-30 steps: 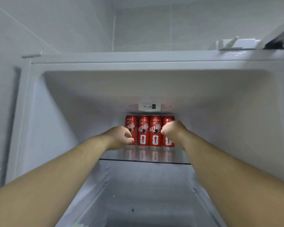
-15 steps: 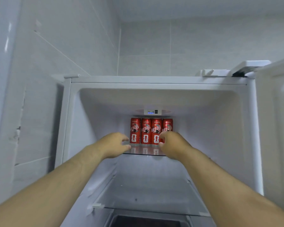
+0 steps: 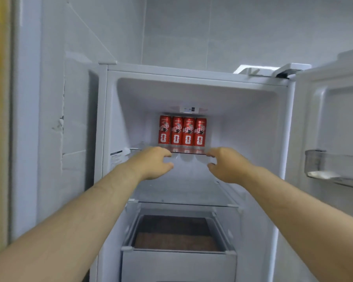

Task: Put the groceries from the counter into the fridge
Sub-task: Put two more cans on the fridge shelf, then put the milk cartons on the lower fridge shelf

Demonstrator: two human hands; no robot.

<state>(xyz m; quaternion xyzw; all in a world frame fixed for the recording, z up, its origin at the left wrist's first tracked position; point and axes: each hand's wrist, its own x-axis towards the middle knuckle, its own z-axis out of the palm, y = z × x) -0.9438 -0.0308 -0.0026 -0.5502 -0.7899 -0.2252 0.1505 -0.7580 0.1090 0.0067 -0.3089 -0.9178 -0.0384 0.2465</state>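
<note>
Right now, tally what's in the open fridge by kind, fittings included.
Red cans: 4
Glass shelves: 2
Drawer: 1
Door bin: 1
Total: 8

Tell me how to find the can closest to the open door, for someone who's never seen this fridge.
Look into the fridge, at its upper glass shelf. Four red cans stand in a row at the back. Yours is the can at the right end, with a neighbour on its left only.
</note>
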